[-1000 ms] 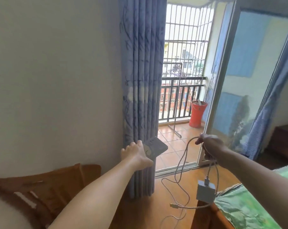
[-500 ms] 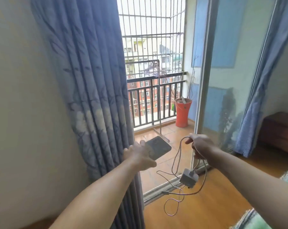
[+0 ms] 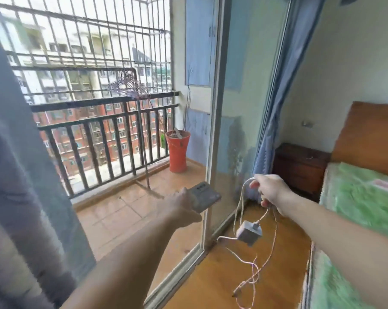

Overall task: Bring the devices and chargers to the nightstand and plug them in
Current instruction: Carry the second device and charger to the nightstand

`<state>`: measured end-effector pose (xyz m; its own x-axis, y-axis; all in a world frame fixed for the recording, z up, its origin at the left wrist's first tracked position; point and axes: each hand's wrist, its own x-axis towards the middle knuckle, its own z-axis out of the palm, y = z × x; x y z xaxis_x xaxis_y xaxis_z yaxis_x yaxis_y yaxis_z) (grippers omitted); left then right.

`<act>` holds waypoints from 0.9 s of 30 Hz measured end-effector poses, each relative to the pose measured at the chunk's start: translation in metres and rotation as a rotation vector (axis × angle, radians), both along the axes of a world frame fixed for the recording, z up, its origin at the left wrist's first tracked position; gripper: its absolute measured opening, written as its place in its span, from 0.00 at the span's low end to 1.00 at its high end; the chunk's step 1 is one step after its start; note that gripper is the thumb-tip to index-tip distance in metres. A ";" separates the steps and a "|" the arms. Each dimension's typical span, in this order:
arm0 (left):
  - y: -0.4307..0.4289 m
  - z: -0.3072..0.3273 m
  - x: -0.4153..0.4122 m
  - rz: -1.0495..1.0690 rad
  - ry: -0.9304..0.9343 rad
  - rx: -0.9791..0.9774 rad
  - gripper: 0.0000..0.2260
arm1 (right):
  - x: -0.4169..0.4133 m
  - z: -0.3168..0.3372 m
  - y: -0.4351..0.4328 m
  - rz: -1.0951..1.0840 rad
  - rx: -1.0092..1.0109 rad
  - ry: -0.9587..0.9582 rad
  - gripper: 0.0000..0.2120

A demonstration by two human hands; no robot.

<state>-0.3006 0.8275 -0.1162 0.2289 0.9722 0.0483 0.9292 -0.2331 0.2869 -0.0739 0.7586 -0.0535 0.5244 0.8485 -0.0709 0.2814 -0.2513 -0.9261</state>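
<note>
Phone point(image 3: 205, 196) half-hidden by left hand point(image 3: 179, 206) — blurred.

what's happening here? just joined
A person is carrying gear across a bedroom. The left hand holds a phone; the right hand grips a white cable with a charger brick dangling from it. The dark wooden nightstand stands ahead beside the bed. Nothing is plugged in yet.

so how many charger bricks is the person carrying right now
1. A single white charger brick dangles from the cables bunched in the right hand, above the wooden floor. The left hand holds only a phone. Another could be hidden in the right fist.
</note>
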 end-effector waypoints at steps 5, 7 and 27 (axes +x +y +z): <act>0.098 0.000 0.042 -0.088 -0.014 -0.004 0.31 | 0.038 -0.001 0.065 -0.131 -0.007 0.012 0.20; 0.133 0.001 0.068 -0.132 -0.029 -0.012 0.31 | 0.060 -0.003 0.087 -0.174 -0.014 -0.001 0.19; 0.418 -0.005 0.466 -0.415 -0.019 -0.031 0.24 | 0.411 -0.016 0.329 -0.384 -0.112 -0.110 0.17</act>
<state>0.1656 1.2458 -0.1211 0.6012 0.7986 0.0286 0.7526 -0.5779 0.3155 0.3367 1.0880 -0.0691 0.8110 0.5800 -0.0769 0.2438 -0.4545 -0.8568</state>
